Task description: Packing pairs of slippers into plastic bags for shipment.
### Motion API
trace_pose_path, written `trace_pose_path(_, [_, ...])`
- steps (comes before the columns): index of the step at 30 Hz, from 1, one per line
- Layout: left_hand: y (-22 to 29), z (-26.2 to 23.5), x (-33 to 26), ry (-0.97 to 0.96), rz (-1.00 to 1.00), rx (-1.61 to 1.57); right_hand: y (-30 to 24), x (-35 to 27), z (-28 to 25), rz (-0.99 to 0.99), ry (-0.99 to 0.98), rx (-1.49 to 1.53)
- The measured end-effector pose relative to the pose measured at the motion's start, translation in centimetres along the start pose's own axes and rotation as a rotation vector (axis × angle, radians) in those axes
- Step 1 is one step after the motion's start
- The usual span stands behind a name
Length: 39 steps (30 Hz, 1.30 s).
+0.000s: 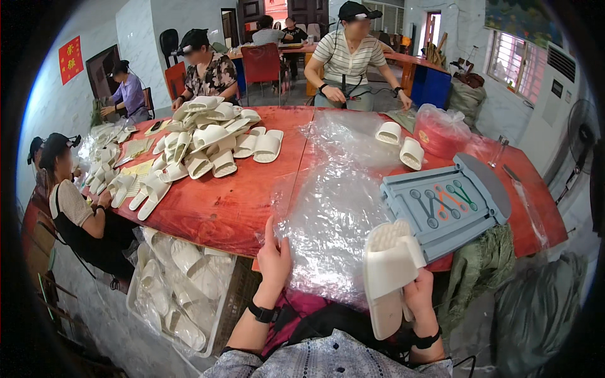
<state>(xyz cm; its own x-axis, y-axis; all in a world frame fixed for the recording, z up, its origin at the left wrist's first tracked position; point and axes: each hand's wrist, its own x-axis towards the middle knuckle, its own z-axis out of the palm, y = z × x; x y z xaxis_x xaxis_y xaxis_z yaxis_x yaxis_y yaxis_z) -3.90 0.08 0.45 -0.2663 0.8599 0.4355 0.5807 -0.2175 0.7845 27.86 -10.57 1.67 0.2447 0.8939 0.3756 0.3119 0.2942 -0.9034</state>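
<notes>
In my right hand (418, 295) is a pair of cream slippers (392, 259), held on edge with the fingers closed round their side. My left hand (275, 255) is raised at the table's front edge. Its index finger points up and the thumb stands apart from it, beside the left edge of the clear plastic bags (331, 220). Whether the fingertips touch the plastic is hard to see. The bags lie flat in a shiny stack between my hands.
A pile of slippers (211, 135) covers the red table's (239, 201) far left. A grey folding stool (441, 201) lies by my right hand. Behind it sit two slippers (411, 153) and a red bag (441, 129). A crate (220, 315) of bagged slippers stands below left. Several people work around the table.
</notes>
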Motion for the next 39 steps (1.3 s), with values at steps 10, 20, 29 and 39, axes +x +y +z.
trace_pose_path(10, [1.5, -0.4, 0.1, 0.089, 0.478, 0.427, 0.4, 1.1, 2.9, -0.127, -0.279, -0.651])
trace_pose_path(20, [0.4, 0.6, -2.0, -0.62, 0.659, 0.283, 1.6, 1.8, 2.7, -0.158, -0.298, -0.748])
trace_pose_path(29, [0.8, 1.5, -1.8, -0.612, 0.659, 0.364, -1.3, 1.0, 0.4, 0.072, -0.259, -0.593])
trace_pose_path(39, [1.2, 4.1, -0.5, -0.605, 0.54, 0.373, -3.0, -0.8, -2.4, 0.047, -0.167, -0.175])
